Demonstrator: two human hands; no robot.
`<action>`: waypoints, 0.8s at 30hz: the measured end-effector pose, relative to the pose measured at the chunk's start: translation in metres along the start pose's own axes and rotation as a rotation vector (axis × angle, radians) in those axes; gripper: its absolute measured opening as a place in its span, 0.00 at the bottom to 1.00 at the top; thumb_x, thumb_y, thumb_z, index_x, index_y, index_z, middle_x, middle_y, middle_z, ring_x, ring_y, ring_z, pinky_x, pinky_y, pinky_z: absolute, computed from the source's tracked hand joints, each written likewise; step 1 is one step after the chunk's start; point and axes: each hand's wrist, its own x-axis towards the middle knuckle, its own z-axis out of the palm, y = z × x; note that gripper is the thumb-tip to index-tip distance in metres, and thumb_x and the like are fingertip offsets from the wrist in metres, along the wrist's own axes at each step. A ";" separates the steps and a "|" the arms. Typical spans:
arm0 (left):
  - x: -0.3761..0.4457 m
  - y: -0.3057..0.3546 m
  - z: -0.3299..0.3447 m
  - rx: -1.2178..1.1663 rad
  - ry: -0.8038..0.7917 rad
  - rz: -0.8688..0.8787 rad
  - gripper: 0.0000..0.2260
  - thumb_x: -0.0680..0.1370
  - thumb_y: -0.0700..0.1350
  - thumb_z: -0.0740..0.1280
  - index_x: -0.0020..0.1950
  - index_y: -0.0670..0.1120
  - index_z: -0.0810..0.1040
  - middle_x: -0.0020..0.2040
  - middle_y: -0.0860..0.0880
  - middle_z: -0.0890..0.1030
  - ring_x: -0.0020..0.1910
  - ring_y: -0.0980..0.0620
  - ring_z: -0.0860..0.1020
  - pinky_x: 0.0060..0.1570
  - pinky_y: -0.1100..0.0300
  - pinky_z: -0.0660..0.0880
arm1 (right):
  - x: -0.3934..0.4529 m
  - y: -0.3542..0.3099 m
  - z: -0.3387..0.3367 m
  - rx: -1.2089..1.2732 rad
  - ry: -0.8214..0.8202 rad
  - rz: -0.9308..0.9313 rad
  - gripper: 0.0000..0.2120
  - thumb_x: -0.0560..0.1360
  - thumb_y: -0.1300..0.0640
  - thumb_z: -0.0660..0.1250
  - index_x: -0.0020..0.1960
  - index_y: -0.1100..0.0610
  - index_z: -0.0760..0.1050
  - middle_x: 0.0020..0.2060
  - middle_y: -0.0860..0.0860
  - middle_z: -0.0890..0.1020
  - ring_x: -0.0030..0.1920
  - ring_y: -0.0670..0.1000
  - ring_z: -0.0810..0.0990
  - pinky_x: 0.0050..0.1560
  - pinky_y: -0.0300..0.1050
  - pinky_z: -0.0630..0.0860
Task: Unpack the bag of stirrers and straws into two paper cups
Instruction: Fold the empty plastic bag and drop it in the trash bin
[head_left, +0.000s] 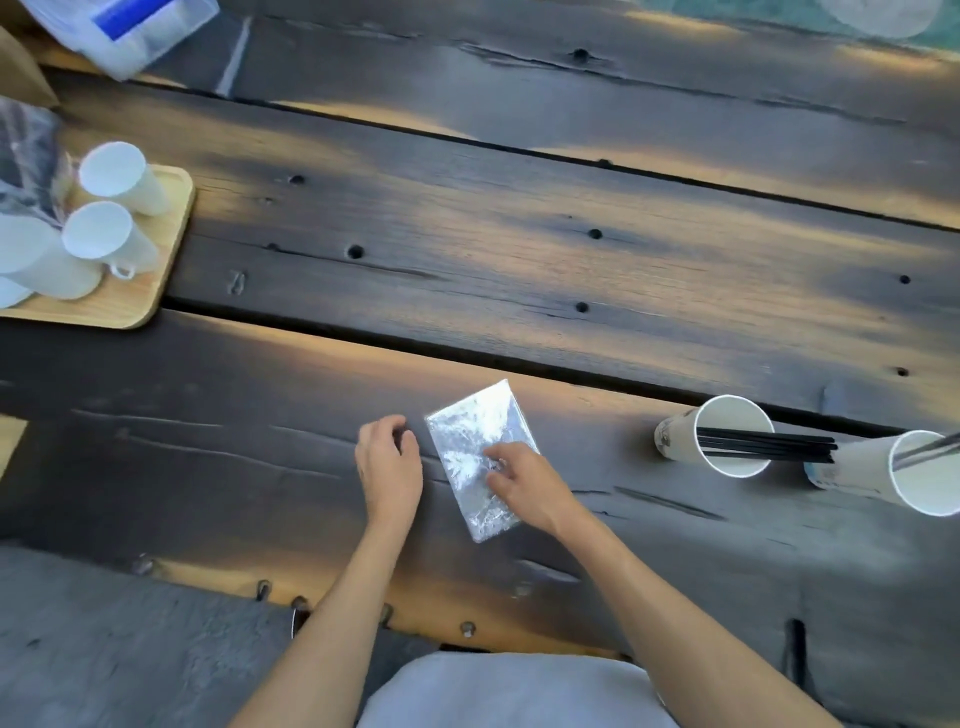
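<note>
Stirrers (763, 445), thin and black, already stand in the nearer of two paper cups (727, 436) off to the right on the bench (467, 260), and the far cup (919, 473) at the frame edge holds something pale that I take for straws, though it is too blurred to be sure. So the unpacking looks done, or nearly. What remains is the clear plastic bag (478, 457), lying flat and apparently empty in front of the person. Their right hand (524, 480) rests on it, fingers spread and loosely curled, pressing rather than gripping. Just beside the bag's left edge, the left hand (389, 467) is half closed, holding nothing that I can see. Next, I'd guess, the bag needs lifting clear or folding away.
</note>
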 end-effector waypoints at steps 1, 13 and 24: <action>0.001 0.005 0.002 0.060 0.004 0.101 0.10 0.80 0.40 0.63 0.60 0.43 0.78 0.60 0.46 0.76 0.60 0.45 0.73 0.62 0.51 0.71 | 0.000 0.002 -0.001 -0.007 0.007 0.005 0.22 0.79 0.57 0.61 0.72 0.58 0.69 0.67 0.55 0.74 0.62 0.55 0.77 0.61 0.48 0.74; 0.050 0.056 0.015 0.441 -0.518 0.157 0.02 0.75 0.42 0.67 0.46 0.45 0.76 0.46 0.48 0.80 0.47 0.45 0.78 0.45 0.53 0.76 | -0.007 0.014 -0.015 0.199 0.308 0.092 0.15 0.79 0.62 0.59 0.63 0.59 0.75 0.58 0.54 0.80 0.54 0.55 0.80 0.52 0.48 0.78; -0.032 -0.006 -0.080 -0.381 -0.435 -0.130 0.04 0.77 0.34 0.67 0.44 0.41 0.77 0.33 0.52 0.81 0.32 0.55 0.74 0.35 0.61 0.70 | -0.009 0.015 -0.023 0.444 0.080 0.063 0.11 0.74 0.59 0.72 0.56 0.58 0.78 0.46 0.55 0.81 0.42 0.49 0.80 0.40 0.38 0.74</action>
